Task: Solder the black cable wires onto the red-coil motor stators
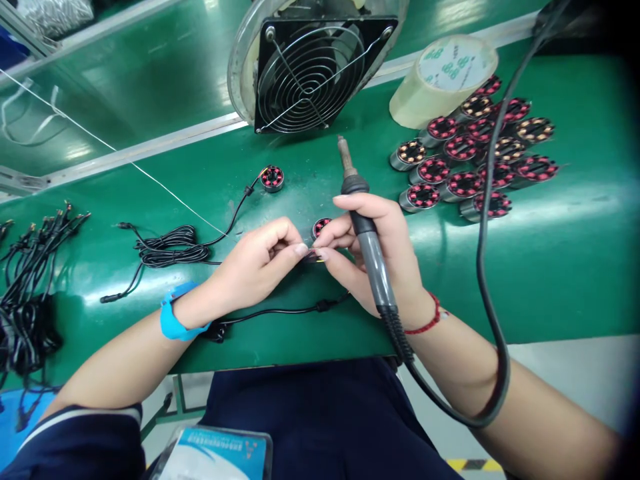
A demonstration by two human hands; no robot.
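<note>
My right hand (380, 257) is closed around a soldering iron (367, 233), whose tip points up and away from me. Its thumb and forefinger also pinch a thin wire end. My left hand (255, 263) pinches the same wire end (314, 252) from the other side, fingertips almost touching. Just behind the fingertips a small round coil part (320, 227) with red windings lies on the green bench (300, 333). A black cable (280, 311) runs from under my hands toward the bench's near edge.
A black fan (313, 70) stands at the back centre. A tape roll (443, 80) and several coil parts (470, 160) lie at the right. One wired coil part (273, 178) and a coiled black cable (173, 250) lie left of centre. Several cables (30, 280) fill the left edge.
</note>
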